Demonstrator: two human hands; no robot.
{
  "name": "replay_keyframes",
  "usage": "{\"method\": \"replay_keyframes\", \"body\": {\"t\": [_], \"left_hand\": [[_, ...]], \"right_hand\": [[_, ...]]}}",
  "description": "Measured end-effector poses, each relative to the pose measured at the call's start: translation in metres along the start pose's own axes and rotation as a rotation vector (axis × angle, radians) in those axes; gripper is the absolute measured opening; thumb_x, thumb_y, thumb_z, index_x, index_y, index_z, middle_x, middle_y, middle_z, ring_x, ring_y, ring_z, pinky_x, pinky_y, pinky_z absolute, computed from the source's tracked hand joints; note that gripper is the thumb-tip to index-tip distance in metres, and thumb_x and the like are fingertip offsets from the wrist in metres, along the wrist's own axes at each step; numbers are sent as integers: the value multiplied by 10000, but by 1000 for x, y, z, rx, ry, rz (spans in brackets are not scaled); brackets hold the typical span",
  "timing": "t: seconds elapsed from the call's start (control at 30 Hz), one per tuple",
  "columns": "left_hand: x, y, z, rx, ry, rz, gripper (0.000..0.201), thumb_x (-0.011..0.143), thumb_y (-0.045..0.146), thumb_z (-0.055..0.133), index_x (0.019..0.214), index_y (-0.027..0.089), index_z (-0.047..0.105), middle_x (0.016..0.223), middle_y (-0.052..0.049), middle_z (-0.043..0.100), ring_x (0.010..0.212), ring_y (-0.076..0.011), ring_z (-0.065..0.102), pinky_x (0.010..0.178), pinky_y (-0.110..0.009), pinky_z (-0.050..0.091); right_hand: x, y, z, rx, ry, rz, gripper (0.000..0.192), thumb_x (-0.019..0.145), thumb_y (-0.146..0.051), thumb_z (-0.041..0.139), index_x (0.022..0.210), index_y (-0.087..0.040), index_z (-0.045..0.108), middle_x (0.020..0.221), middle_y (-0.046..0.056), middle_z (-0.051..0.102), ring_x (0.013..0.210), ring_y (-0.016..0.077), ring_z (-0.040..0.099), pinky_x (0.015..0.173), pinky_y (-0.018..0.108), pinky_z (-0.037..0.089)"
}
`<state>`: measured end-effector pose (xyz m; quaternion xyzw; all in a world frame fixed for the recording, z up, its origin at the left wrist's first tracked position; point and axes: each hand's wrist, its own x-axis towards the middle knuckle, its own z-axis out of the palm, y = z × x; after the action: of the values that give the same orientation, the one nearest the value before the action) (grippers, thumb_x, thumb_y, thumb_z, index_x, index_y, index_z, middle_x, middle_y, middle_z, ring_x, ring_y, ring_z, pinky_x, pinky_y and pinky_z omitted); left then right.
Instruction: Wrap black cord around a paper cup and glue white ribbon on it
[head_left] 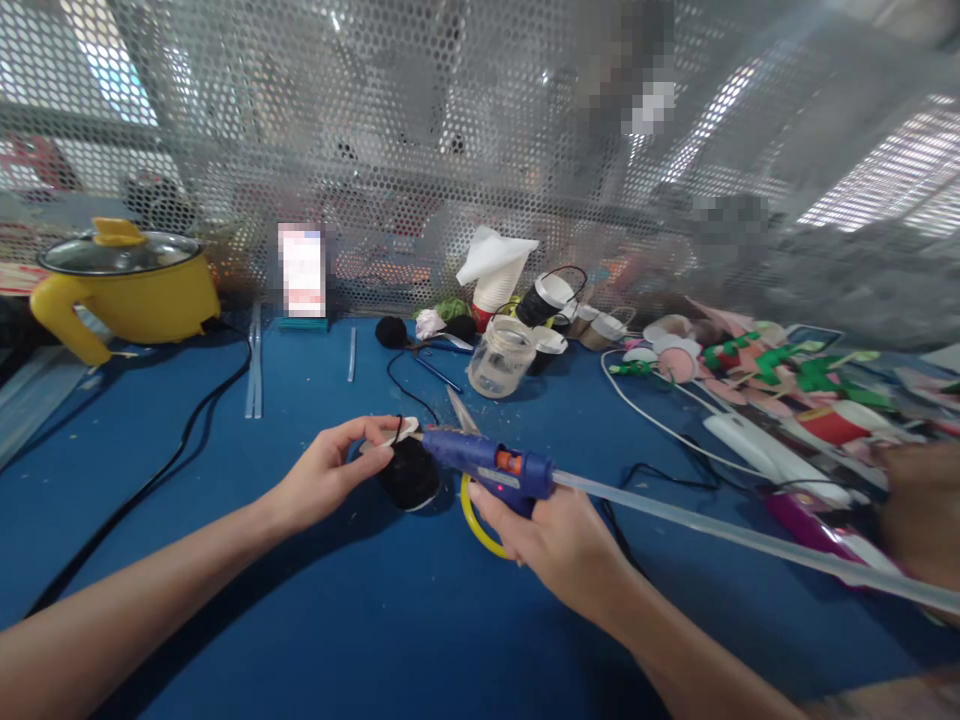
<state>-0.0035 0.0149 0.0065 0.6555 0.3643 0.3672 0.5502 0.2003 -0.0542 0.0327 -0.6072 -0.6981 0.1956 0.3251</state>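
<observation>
My left hand (341, 465) is closed on the white rim of a small black-wrapped cup (410, 478), and a black cord runs over the rim by my fingertips. In my right hand (559, 545) is a blue glue gun (469, 455), its nozzle at the cup's rim; I cannot tell whether it touches. A long translucent glue stick (675, 510) sticks out of the gun's back end. Beneath the gun lie scissors with a yellow handle (480, 525), partly hidden by the gun and my right hand.
Behind my hands stand a clear plastic jar (501, 360), a stack of paper cups (495, 285) and a black-wrapped cup (546, 298). A yellow electric pot (142, 290) is at left, its cord trailing over the blue table (315, 620). Craft pieces (795, 370) crowd the right, near another person's hand (919, 510).
</observation>
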Motion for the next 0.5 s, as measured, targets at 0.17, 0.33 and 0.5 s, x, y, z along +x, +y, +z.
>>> {"method": "replay_keyframes", "body": {"t": [0.17,0.33,0.5], "left_hand": [[1,0,-1,11,-6,1,188,770,325,555,698,156,512,1186,-133,558,1156,-250,454,1001,-421,257],[1,1,-1,14,-9,11,176,776,309,549,684,163,512,1178,-124,569,1161,-246,450,1003,-424,252],[1,0,-1,2,-9,8,172,770,312,557,697,163,510,1172,-121,573,1146,-251,466,994,-434,257]], "right_hand": [[0,-1,1,44,-34,13,206,745,-348,507,621,-197,574,360,-31,484,325,129,479,353,225,381],[1,-1,0,99,-98,164,246,729,-390,494,577,-195,494,332,-42,431,294,122,457,345,224,395],[6,2,-5,118,-149,112,321,763,-381,452,500,-196,445,337,-31,432,316,107,450,396,227,415]]}}
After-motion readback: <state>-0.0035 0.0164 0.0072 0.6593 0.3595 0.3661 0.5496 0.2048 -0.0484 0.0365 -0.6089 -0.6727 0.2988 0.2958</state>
